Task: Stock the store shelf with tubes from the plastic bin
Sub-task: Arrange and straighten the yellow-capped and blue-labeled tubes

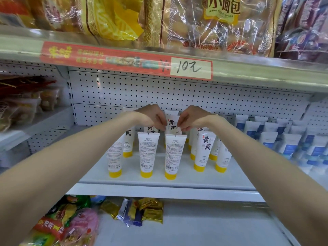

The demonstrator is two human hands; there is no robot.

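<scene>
White plastic tube with black lettering (171, 124) sits between the left hand (150, 115) and right hand (192, 118), both pinching its upper edges.

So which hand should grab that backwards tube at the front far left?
Probably the left hand: both pinch the middle tube, but the backwards tube stands just beside the left forearm; the right hand would cross other tubes.

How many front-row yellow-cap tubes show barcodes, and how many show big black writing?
Barcode tubes: 3
Big-writing tube: 1
Half-hidden tube, face unclear: 1
Total: 5
</scene>
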